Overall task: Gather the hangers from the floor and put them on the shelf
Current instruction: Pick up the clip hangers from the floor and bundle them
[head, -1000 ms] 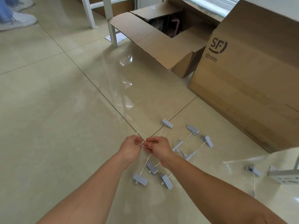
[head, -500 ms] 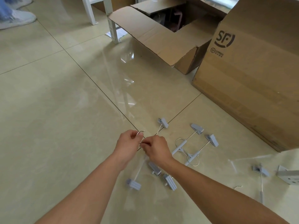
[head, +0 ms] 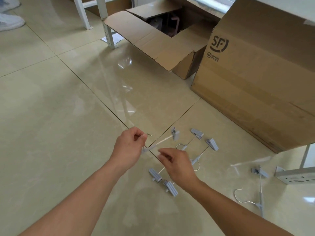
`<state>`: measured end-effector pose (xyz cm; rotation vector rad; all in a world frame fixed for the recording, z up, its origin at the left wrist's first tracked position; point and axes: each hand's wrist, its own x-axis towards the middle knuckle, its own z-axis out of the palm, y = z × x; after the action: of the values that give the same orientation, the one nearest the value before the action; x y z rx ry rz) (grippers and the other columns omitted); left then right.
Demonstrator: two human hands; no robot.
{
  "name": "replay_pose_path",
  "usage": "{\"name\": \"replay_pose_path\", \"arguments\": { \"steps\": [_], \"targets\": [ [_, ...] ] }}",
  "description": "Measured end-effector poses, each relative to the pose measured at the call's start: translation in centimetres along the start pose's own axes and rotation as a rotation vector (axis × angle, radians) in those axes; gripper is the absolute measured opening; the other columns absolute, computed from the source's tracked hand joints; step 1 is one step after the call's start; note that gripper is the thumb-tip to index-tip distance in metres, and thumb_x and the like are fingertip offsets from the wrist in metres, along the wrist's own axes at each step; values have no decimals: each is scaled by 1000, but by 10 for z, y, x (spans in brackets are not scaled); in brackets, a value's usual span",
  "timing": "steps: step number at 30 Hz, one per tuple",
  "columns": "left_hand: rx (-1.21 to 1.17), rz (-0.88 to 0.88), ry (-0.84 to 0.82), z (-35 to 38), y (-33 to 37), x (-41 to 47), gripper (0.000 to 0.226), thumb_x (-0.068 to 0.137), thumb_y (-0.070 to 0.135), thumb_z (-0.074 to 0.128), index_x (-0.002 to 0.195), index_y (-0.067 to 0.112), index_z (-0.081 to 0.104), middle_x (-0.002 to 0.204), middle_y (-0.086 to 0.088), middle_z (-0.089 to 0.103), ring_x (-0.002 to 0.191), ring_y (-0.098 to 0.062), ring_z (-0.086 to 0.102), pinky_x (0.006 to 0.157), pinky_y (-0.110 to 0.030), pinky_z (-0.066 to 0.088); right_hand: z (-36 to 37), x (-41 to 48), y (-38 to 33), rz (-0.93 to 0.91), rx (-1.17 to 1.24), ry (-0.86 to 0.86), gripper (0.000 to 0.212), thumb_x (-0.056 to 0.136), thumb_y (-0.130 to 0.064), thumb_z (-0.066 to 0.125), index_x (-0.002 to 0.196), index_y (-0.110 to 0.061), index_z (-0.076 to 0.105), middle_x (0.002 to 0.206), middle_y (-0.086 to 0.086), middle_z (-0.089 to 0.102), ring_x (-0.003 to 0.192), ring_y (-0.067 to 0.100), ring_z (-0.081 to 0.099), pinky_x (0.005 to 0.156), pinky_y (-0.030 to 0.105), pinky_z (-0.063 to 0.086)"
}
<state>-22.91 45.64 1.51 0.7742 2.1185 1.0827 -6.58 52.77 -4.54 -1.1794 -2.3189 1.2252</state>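
Note:
My left hand (head: 128,148) grips a grey clip hanger (head: 164,140) by its hook and middle, lifted off the floor, with one clip sticking out to the right. My right hand (head: 177,165) hovers just right of it, fingers apart and holding nothing. Two more clip hangers (head: 196,139) lie side by side on the tiles beyond my right hand, their near clips (head: 169,184) showing below my wrist. Another hanger (head: 260,189) lies alone at the right, hook toward me. The shelf is only seen as white metal legs.
A big closed SF cardboard box (head: 259,74) stands at the right, an open box (head: 162,40) behind it. White metal shelf legs (head: 107,26) rise at the back and a shelf foot (head: 293,174) sits at the right. Someone's white shoes (head: 10,23) are at the far left.
My right hand has let go of the hanger and drawn back to the right. My left hand has lifted that hanger off the floor and turned it.

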Motion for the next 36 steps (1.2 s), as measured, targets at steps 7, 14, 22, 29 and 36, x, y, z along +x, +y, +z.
{"name": "replay_pose_path", "arguments": {
  "steps": [7,14,22,29,36],
  "targets": [
    [-143,-61,73,1,10,0,17,92,26,60,80,15,67,70,0,70,77,-15,66,68,-25,45,-46,-27,84,885,208,384,18,83,-22,67,74,-7,67,68,7,70,68,31,66,71,39,56],
    [-237,-150,119,2,19,-8,21,92,22,60,78,10,70,77,-2,74,84,-5,64,65,-19,37,-50,-19,66,943,669,323,12,83,2,61,71,1,63,59,13,58,51,22,52,51,30,46],
    [-236,-132,91,-6,33,-10,17,93,20,59,87,10,71,81,-1,74,85,2,60,64,-14,35,-55,9,-37,502,567,147,19,88,0,57,71,3,67,64,14,64,55,17,63,58,28,57],
    [-313,-174,-30,-5,34,-17,19,95,19,55,91,10,72,84,0,74,88,-9,66,70,-20,39,-38,22,-98,225,510,-11,14,89,-10,66,80,-2,73,66,10,70,62,16,66,65,30,59],
    [-456,-230,-9,-9,30,-21,21,94,25,58,89,9,72,86,-3,72,91,-12,64,81,-24,39,-33,18,-102,97,572,-121,24,94,-1,60,93,-14,79,82,9,79,79,22,76,78,32,63]
  ]
}}
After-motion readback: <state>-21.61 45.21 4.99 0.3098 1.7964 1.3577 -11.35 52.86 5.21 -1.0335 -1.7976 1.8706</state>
